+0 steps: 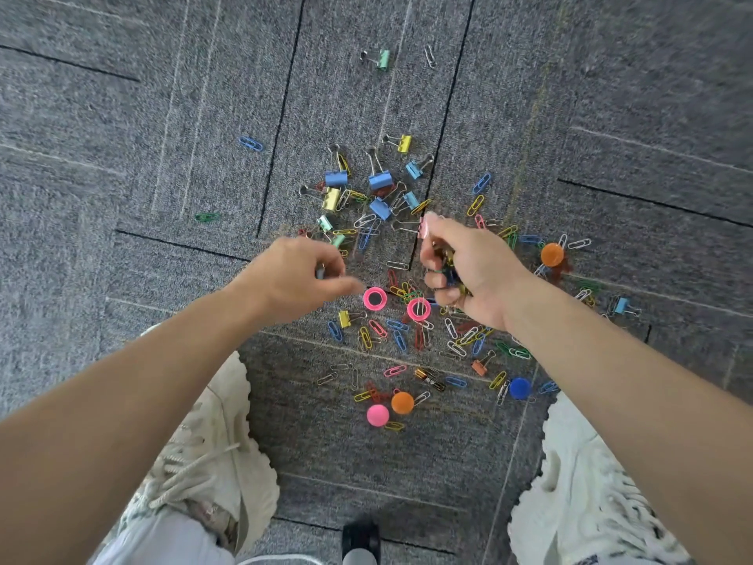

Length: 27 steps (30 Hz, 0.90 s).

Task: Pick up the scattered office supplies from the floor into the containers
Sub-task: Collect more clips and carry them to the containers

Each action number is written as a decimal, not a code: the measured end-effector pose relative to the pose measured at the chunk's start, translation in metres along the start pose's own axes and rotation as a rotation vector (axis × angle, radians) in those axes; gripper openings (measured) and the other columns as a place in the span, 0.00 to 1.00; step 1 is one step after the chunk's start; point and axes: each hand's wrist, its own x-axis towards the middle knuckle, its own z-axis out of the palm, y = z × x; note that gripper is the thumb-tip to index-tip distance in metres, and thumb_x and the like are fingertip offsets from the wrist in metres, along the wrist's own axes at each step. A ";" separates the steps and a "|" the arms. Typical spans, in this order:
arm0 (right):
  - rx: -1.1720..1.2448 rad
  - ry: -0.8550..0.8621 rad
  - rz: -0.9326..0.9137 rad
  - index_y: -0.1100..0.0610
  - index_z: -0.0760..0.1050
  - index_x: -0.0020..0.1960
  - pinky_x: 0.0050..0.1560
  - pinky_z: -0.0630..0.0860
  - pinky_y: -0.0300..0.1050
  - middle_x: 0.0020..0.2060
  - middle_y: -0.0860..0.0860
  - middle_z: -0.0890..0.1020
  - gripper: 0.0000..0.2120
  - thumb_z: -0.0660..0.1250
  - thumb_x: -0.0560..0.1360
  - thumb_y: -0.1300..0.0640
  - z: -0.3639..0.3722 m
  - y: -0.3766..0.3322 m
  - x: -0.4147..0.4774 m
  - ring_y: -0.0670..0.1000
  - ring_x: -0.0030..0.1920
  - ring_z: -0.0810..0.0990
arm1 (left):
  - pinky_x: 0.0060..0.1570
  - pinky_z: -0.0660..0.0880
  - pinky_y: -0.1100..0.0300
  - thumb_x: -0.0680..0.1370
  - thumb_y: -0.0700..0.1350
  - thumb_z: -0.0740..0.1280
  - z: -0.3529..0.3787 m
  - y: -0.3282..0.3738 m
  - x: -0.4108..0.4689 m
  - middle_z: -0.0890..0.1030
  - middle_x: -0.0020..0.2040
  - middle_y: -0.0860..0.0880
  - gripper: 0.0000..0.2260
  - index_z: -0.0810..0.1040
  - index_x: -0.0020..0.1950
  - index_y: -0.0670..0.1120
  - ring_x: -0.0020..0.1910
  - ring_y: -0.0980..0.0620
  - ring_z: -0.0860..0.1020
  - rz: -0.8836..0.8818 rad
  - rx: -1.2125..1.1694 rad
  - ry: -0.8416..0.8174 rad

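Note:
Coloured paper clips (pixel 377 328), binder clips (pixel 379 180) and round magnets (pixel 375 298) lie scattered on the grey carpet (pixel 122 197). My left hand (pixel 297 275) hovers over the left side of the pile, its fingers curled round a small metal clip. My right hand (pixel 468 267) hangs over the middle of the pile and grips a bunch of clips; a pink binder clip (pixel 423 229) is pinched at its fingertips. No container is in view.
My two white shoes (pixel 212 450) (pixel 578 475) stand at the bottom left and right of the pile. A dark object (pixel 360 534) sits at the bottom edge between them. Stray clips (pixel 383 59) lie farther out on the carpet.

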 end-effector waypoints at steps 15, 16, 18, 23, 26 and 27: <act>-0.581 0.035 -0.155 0.56 0.82 0.42 0.24 0.64 0.38 0.31 0.50 0.76 0.14 0.65 0.80 0.49 -0.007 0.008 -0.002 0.49 0.30 0.71 | 0.54 0.78 0.51 0.76 0.61 0.68 0.023 0.006 -0.004 0.79 0.51 0.52 0.14 0.78 0.56 0.55 0.50 0.49 0.79 0.042 0.529 -0.095; -0.619 0.015 -0.181 0.55 0.83 0.43 0.24 0.63 0.37 0.31 0.52 0.75 0.13 0.66 0.80 0.49 -0.007 0.009 -0.002 0.51 0.31 0.70 | 0.52 0.78 0.51 0.75 0.62 0.68 0.024 0.005 -0.004 0.78 0.47 0.53 0.13 0.78 0.53 0.55 0.47 0.50 0.79 0.038 0.471 -0.091; -0.705 -0.022 -0.228 0.53 0.84 0.43 0.22 0.61 0.36 0.29 0.56 0.71 0.12 0.69 0.77 0.46 -0.006 0.010 -0.003 0.52 0.29 0.65 | 0.43 0.78 0.55 0.74 0.62 0.70 0.024 0.003 -0.002 0.79 0.41 0.54 0.12 0.77 0.44 0.55 0.38 0.54 0.77 0.036 0.295 -0.058; -0.826 -0.077 -0.245 0.52 0.82 0.44 0.20 0.59 0.35 0.21 0.46 0.69 0.17 0.71 0.70 0.38 0.001 0.014 -0.005 0.44 0.19 0.61 | 0.31 0.75 0.57 0.69 0.61 0.73 0.024 0.012 -0.002 0.81 0.37 0.50 0.14 0.79 0.40 0.51 0.28 0.56 0.72 0.048 -0.163 0.024; -0.755 -0.052 -0.283 0.56 0.82 0.44 0.21 0.58 0.35 0.18 0.43 0.69 0.16 0.72 0.71 0.42 0.002 0.017 -0.002 0.43 0.19 0.60 | 0.27 0.71 0.58 0.67 0.61 0.74 0.022 0.018 -0.002 0.82 0.38 0.46 0.16 0.80 0.40 0.49 0.27 0.55 0.70 0.063 -0.295 0.025; -0.731 -0.053 -0.293 0.57 0.82 0.44 0.21 0.58 0.34 0.18 0.42 0.69 0.16 0.73 0.72 0.44 0.002 0.016 -0.002 0.43 0.19 0.61 | 0.27 0.70 0.58 0.67 0.60 0.75 0.022 0.019 -0.002 0.82 0.38 0.45 0.15 0.81 0.41 0.49 0.27 0.54 0.69 0.063 -0.316 0.032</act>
